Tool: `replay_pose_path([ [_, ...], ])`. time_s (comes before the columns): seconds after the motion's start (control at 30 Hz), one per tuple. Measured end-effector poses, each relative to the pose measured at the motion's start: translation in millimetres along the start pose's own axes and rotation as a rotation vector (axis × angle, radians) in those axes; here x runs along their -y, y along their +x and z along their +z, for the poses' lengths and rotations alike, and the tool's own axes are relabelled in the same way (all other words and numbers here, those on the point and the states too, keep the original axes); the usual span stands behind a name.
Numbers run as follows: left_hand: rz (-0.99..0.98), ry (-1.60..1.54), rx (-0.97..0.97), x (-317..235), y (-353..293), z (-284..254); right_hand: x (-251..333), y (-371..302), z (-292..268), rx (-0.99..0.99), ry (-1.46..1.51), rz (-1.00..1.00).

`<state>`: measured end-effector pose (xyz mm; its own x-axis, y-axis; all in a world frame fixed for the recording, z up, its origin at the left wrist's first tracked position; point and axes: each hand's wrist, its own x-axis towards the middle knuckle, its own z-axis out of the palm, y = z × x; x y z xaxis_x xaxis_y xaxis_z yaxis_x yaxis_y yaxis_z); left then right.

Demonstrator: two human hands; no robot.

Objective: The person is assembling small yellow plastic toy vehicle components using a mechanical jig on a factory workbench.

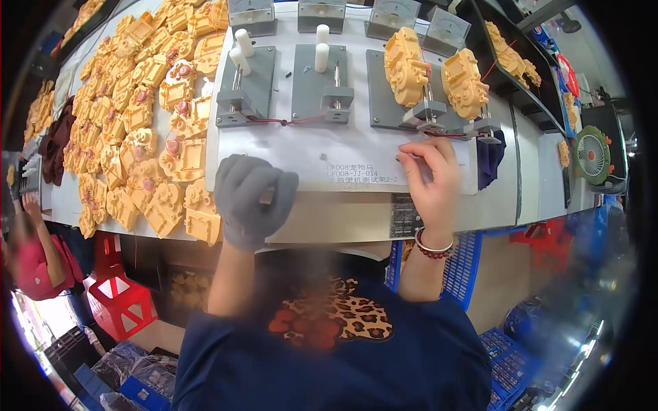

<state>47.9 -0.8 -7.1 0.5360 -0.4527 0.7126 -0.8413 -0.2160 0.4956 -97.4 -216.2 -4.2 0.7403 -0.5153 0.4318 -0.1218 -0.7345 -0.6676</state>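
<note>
My left hand [252, 200], in a grey glove, is curled closed over the front of the white test board [295, 154]. What its fingers hold, if anything, is hidden. My bare right hand [434, 179], with bracelets at the wrist, is at the board's front right. Its thumb and forefinger come together at a tiny dark speck too small to name. Just beyond it, a yellow plastic gear housing [406, 67] and a second yellow housing [465, 83] sit on metal-pin fixtures. Two grey fixtures to the left, a left one [257, 82] and a middle one [308, 85], carry white posts and no housing.
Many yellow housings [140, 147] cover the table's left side. Several analog meters [322, 15] line the board's back edge. A dark tray [531, 103] with more housings stands at the right, near a green fan [592, 155]. At the far left a person [41, 257] sits near a red stool [122, 305].
</note>
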Motion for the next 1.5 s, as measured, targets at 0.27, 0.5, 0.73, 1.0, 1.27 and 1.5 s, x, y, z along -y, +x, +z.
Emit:
replay_pose_path([
  [0.27,0.005,0.119,0.050,4.1,-2.2,8.5,-1.2,-0.7,1.8,-0.028,-0.072,-0.101],
  [0.5,0.055,0.143,-0.002,10.0,-7.1,14.1,0.5,-0.4,4.2,-0.051,-0.127,-0.134],
  [0.73,0.055,0.140,0.021,7.6,-5.8,11.8,1.5,-0.4,6.6,-0.074,-0.140,-0.163],
  [1.0,0.056,0.133,0.029,7.9,-6.4,11.0,5.5,-0.1,9.5,-0.093,-0.145,-0.155],
  [1.27,0.048,0.141,0.032,7.8,-7.7,10.7,3.7,-0.4,11.1,-0.108,-0.135,-0.157],
  [1.5,0.058,0.143,0.023,7.9,-8.1,11.0,1.9,2.3,14.9,-0.112,-0.214,-0.246],
])
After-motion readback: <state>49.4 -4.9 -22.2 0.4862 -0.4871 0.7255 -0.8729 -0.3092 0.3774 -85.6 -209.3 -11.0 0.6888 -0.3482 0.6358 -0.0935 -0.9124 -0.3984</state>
